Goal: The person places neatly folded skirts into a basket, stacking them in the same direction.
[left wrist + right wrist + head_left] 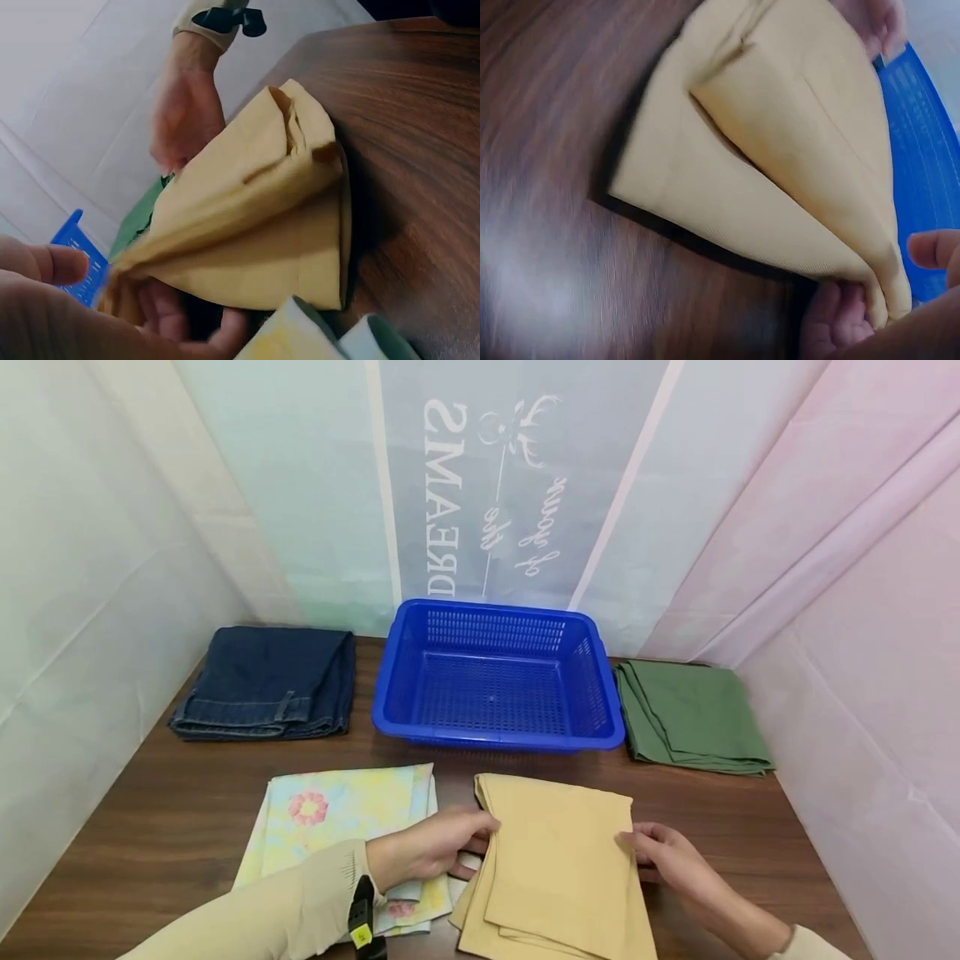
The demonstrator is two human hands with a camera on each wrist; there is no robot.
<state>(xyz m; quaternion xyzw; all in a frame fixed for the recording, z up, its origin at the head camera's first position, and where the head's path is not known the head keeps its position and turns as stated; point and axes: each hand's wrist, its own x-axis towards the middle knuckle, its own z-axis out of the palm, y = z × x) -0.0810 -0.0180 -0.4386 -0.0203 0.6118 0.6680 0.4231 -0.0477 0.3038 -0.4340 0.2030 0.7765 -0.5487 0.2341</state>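
Between both hands is a folded tan cloth garment (558,860), its far part raised off the dark wooden table. My left hand (442,843) pinches its left edge, thumb on top and fingers beneath. At the opposite edge my right hand (671,856) grips it the same way. In the left wrist view the tan garment (247,225) bunches at the left fingers, its layered folds facing the camera. The right wrist view has the right fingers (840,315) under the cloth's gathered edge. Beside the left hand lies a folded pastel floral cloth (345,818), partly covered by the left forearm.
A blue plastic basket (498,739) with slotted walls stands at the back middle, nothing inside it. Folded dark blue jeans (266,681) lie to its left and a folded green cloth (697,714) to its right. Fabric-covered walls (862,693) border the wooden table (112,843).
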